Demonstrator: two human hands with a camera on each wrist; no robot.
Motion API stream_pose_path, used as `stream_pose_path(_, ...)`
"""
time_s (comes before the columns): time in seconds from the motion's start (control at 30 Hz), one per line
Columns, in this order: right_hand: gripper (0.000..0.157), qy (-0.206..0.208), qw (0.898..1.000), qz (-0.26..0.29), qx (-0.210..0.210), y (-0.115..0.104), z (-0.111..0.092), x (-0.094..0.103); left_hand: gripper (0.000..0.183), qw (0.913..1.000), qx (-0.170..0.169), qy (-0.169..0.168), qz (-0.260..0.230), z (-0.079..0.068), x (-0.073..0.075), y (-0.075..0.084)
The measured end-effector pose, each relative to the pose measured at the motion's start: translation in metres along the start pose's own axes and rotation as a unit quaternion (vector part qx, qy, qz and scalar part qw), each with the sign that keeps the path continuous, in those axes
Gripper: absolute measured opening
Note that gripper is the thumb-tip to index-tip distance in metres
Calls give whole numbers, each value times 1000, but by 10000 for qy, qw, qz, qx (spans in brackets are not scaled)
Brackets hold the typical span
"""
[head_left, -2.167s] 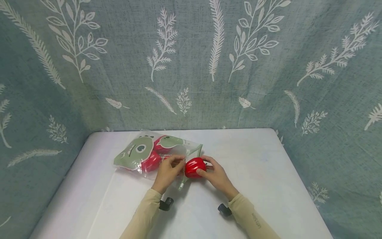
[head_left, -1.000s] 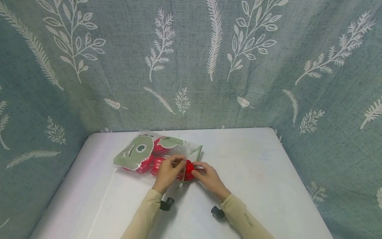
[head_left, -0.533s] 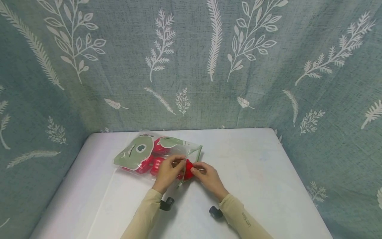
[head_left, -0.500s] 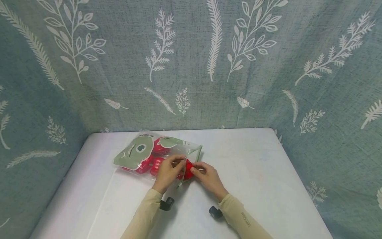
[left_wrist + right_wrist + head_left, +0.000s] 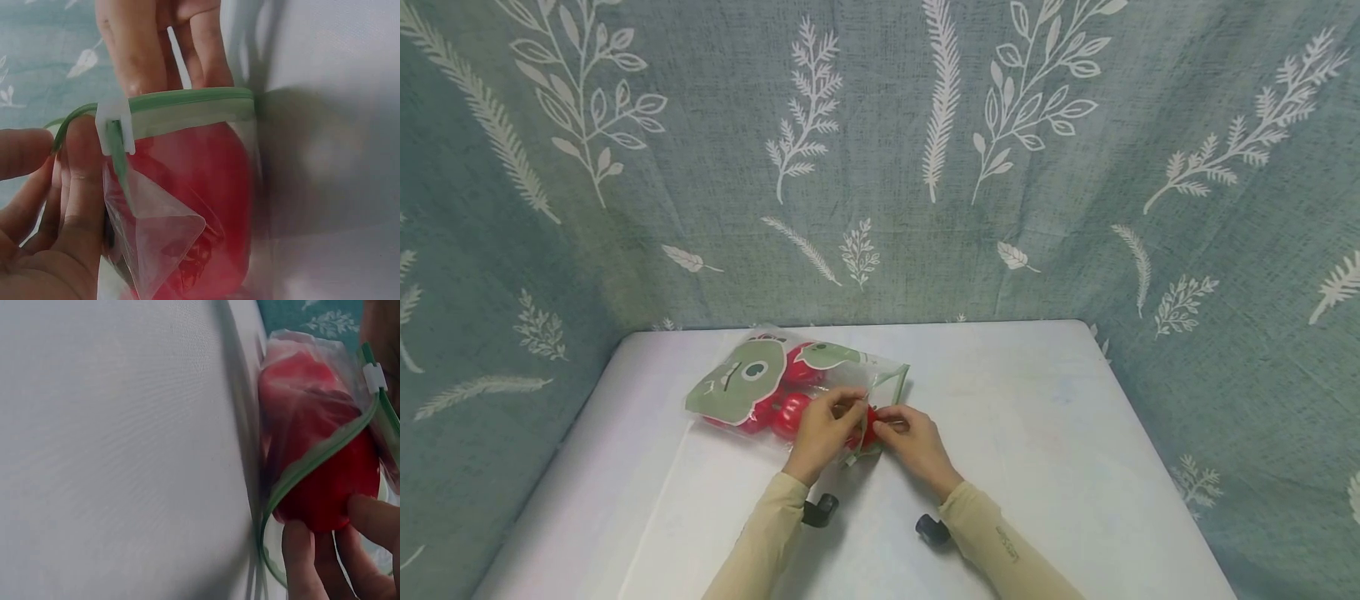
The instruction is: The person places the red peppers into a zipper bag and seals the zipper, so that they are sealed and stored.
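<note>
A clear zip bag (image 5: 722, 396) printed with a green cartoon dinosaur lies on its side at the table's back left, mouth to the right. Several red items show through its plastic. My left hand (image 5: 823, 433) pinches the bag's green zip edge (image 5: 81, 111) beside the white slider (image 5: 114, 128). At the mouth, my right hand (image 5: 921, 446) holds the outer end of a red bell pepper (image 5: 331, 481) between thumb and fingers. Most of that pepper sits behind the zip edge, inside the bag; the left hand partly covers it in the head view. Another red pepper (image 5: 790, 417) lies further in.
The white table (image 5: 1015, 400) spreads out to the right and in front. A green leaf-patterned cloth (image 5: 880, 167) closes off the back and both sides. Black wrist cameras (image 5: 932, 530) hang under both sleeves.
My right hand has moved left, taking the pepper from outside the mouth into the bag. A pepper inside has shifted slightly left. My left hand keeps its place on the edge.
</note>
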State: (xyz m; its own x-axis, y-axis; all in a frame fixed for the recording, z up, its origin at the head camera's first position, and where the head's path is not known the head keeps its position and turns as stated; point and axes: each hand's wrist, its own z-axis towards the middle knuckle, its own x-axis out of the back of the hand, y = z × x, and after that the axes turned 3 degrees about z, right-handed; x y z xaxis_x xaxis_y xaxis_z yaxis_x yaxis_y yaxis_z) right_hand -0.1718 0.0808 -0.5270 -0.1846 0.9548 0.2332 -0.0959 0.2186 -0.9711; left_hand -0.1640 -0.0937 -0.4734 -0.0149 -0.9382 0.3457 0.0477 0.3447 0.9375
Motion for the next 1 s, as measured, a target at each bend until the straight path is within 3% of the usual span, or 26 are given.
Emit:
stream_pose_path(0.2, 22, 108, 9998, -53, 144, -1, 6, -7, 23, 10000, 33, 26, 77, 1, 0, 0)
stream_pose_path(0.47, 21, 145, 9996, -239, -20, -2, 11, -12, 21, 9993, -42, 89, 365, 1, 0, -3)
stream_pose_path(0.67, 24, 144, 9997, -167, -93, -1, 15, -13, 21, 9997, -97, 46, 231, 1, -1, -3)
stream_pose_path(1.0, 29, -247, 9991, -340, 21, -4, 19, -15, 23, 9997, 137, -78, 202, 2, -3, -8)
